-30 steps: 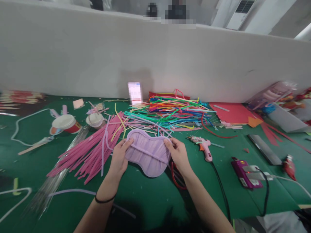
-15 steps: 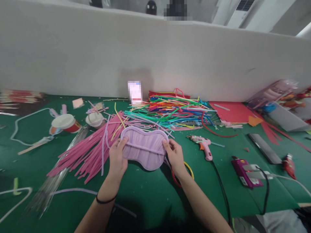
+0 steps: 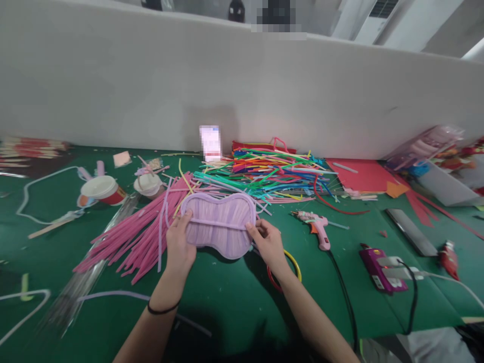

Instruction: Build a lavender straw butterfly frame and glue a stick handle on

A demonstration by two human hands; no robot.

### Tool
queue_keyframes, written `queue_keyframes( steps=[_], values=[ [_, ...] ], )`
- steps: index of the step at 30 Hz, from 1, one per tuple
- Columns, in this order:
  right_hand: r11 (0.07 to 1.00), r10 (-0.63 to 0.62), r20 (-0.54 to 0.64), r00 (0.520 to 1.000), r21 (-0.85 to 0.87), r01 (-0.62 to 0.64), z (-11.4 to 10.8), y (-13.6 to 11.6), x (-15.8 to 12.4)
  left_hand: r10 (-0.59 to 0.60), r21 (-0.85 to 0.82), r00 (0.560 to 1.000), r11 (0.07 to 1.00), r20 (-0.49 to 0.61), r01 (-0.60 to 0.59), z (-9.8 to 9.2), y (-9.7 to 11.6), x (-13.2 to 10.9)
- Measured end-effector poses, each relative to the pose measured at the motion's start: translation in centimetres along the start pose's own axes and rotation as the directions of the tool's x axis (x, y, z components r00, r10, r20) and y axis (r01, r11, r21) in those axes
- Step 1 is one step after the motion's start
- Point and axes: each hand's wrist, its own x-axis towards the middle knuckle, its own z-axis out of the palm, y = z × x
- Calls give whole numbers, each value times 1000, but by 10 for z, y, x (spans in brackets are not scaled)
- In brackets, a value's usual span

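Craftwork, a lilac peanut-shaped piece (image 3: 219, 224), hangs just above the front middle of the green table (image 3: 234, 302) (long axis lying left to right), its left end pinched by the left hand (image 3: 180, 247), its right end by the right hand (image 3: 269, 244), both equally near.

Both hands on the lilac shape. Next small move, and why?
Probably press the ends of the cross strip down onto the rim: the left hand and right hand pinch the lilac shape just where that strip meets its edge, thumbs on top.
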Motion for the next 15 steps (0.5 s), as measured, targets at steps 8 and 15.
queue_keyframes(
  steps=[8, 15],
  values=[
    [988, 44, 42, 998, 149, -50, 1, 6, -1, 92, 41, 995, 995, 35, -94, -10, -2, 5],
    [990, 12, 80, 997, 139, -23, -2, 1, -2, 97, 25, 995, 995, 21, -97, -7, -13, 14]
  ],
)
